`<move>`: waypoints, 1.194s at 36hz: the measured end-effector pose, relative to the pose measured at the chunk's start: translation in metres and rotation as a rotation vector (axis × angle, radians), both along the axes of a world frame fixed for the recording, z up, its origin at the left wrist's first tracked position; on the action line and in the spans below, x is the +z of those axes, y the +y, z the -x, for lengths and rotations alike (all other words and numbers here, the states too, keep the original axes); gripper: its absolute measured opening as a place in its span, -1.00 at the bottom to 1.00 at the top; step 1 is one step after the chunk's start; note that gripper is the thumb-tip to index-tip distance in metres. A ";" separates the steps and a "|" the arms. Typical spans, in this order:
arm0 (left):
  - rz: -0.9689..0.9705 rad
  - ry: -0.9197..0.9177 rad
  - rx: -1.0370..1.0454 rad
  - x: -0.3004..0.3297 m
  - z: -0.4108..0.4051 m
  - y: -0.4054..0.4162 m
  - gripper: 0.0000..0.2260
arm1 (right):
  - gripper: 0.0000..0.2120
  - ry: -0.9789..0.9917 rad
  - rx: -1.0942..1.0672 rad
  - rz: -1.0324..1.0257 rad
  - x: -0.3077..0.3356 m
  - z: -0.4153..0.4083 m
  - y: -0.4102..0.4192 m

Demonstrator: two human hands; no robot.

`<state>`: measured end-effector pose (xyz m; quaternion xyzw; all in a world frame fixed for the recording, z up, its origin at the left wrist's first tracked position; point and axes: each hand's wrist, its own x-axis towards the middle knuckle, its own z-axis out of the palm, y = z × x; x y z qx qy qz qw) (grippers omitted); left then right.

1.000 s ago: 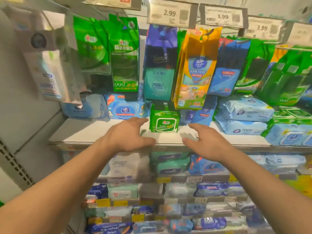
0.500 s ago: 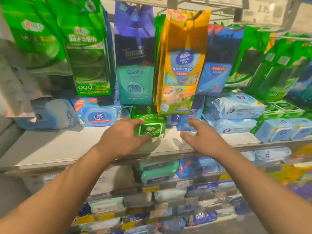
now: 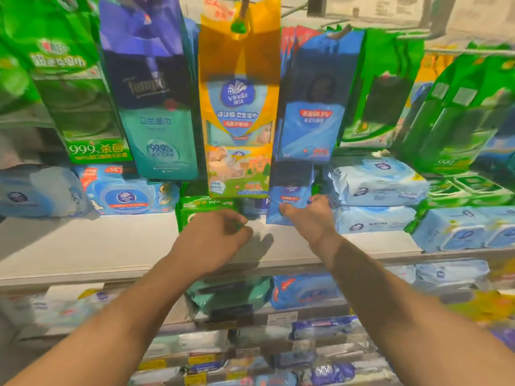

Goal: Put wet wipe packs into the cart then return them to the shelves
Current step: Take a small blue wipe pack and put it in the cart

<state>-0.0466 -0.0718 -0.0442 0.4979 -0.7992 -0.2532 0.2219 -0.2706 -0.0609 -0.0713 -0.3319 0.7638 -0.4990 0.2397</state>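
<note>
free: white shelf point(image 3: 83, 246) front-left | blocked: hanging packs point(image 3: 239, 107) overhead

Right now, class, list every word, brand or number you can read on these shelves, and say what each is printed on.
"999": green hanging pack, bottom band.
"99.9%": teal hanging pack, round badge.
"Vinda": yellow hanging pack, blue crest.
"Vinda": blue flat pack on the shelf.
Too blurred to read: the Chinese lines, the dark script on the teal pack, the lower price tags.
</note>
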 end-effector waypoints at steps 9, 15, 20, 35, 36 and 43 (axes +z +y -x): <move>-0.125 0.066 0.003 -0.005 0.028 0.001 -0.71 | -0.78 -0.021 0.113 0.111 -0.008 0.023 0.009; -0.212 0.166 -0.004 0.002 0.047 0.007 -0.60 | -0.90 0.040 0.265 0.133 -0.006 0.024 0.029; -0.342 0.392 -0.091 0.007 0.061 0.013 -0.70 | -0.60 -0.135 0.460 0.212 -0.002 0.014 0.057; -0.393 0.637 -0.140 0.000 0.068 0.037 -0.74 | -0.66 0.345 0.215 0.673 0.082 0.023 0.085; -0.400 0.639 -0.160 -0.001 0.067 0.039 -0.74 | -0.56 0.374 0.228 0.716 0.092 0.021 0.083; -0.339 0.680 -0.119 0.003 0.072 0.052 -0.55 | -0.57 0.458 0.387 0.484 0.148 0.005 0.057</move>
